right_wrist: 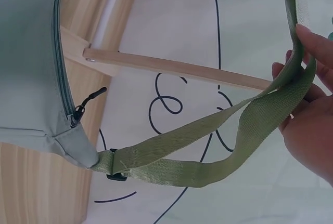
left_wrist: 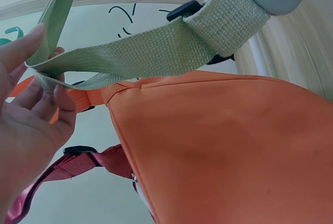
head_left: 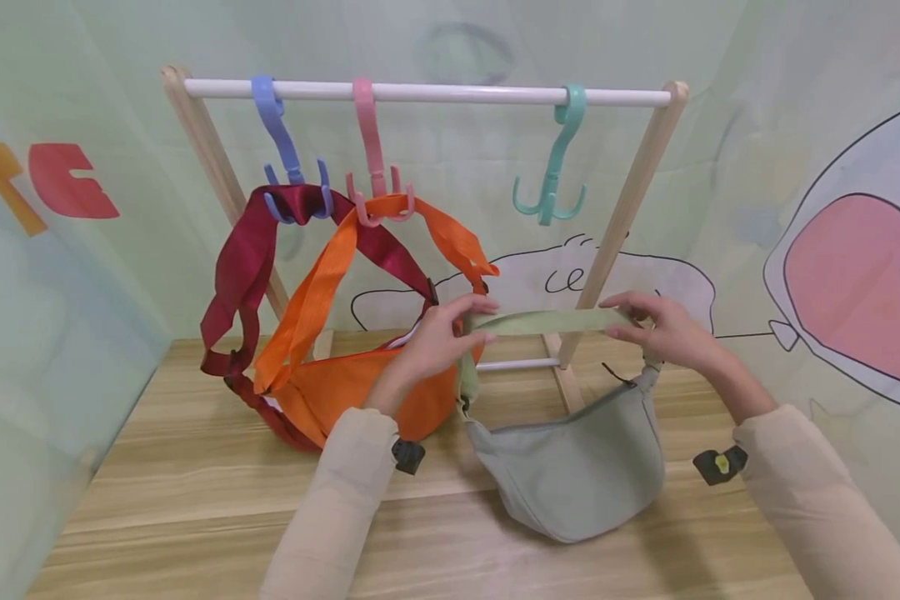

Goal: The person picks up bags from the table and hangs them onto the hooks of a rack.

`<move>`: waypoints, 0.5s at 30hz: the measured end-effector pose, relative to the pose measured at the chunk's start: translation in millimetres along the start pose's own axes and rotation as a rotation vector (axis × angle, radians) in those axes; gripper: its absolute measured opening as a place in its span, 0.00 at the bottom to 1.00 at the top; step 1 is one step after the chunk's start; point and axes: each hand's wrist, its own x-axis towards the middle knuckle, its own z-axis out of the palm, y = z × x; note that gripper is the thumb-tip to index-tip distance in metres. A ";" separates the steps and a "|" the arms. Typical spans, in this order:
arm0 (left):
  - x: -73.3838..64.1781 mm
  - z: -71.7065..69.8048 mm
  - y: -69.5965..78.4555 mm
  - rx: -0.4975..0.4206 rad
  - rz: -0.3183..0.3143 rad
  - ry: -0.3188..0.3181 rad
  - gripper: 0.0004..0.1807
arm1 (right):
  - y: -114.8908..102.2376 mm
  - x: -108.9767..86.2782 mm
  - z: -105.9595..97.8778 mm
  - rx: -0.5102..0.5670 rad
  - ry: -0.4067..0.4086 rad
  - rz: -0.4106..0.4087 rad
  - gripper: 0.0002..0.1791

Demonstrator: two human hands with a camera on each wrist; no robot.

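A grey-green shoulder bag [head_left: 581,467] hangs low at the table in the head view, its light green strap [head_left: 547,321] stretched level between both hands. My left hand [head_left: 446,333] pinches the strap's left end, and in the left wrist view the webbing [left_wrist: 135,55] folds between thumb and fingers. At the other end my right hand [head_left: 663,329] grips the strap; the right wrist view shows the doubled webbing [right_wrist: 270,112] passing through its fingers. Behind the left hand an orange bag [head_left: 375,392] hangs by its strap from a pink hook [head_left: 371,142].
A wooden rack with a white rail [head_left: 457,92] stands behind. Its blue hook [head_left: 281,133] carries a dark red bag's strap [head_left: 243,258], partly hidden by the orange bag. A teal hook [head_left: 551,167] hangs toward the right with nothing on it. Below lies the wooden tabletop [head_left: 217,517].
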 end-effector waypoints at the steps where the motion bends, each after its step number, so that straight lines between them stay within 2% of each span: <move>1: 0.7 -0.4 0.8 -0.001 0.005 0.008 0.18 | -0.4 0.3 -1.4 -0.001 0.006 0.003 0.17; 10: 5.4 -5.8 7.8 -0.017 0.011 0.047 0.19 | -3.2 1.5 -12.5 -0.008 0.034 0.002 0.16; 15: 6.9 -8.6 11.5 -0.025 0.040 0.060 0.18 | -6.0 0.1 -16.8 -0.012 0.033 0.008 0.16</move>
